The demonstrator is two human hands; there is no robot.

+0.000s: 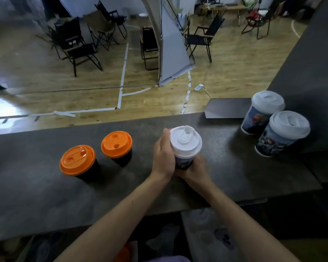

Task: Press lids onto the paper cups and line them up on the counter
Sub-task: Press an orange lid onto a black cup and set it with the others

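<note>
Paper cup with a white plastic lid sits between both hands at mid-counter. The left hand wraps its fingers round the cup's 9 o'clock side just under the lid rim. The right hand curls round the lower body from 5 o'clock. Whether its base touches the dark grey stone-look counter cannot be told.

The likeliest slip is an uneven seat. Pressure on one side alone could leave the far rim unclipped, so the lid pops off later. Squeezing the thin paper wall too hard may also buckle it and spring the lid.

Lining up carries its own risk. At 9 o'clock stand the nearer orange-lidded dark paper cup and the farther orange-lidded dark paper cup. At 2 o'clock the rear white-lidded printed paper cup and the front white-lidded printed paper cup stand staggered, touching or nearly so. A careless nudge could topple one of them.

Blue cartoon-style artwork covers the printed cups. No brand or writing is legible.
</note>
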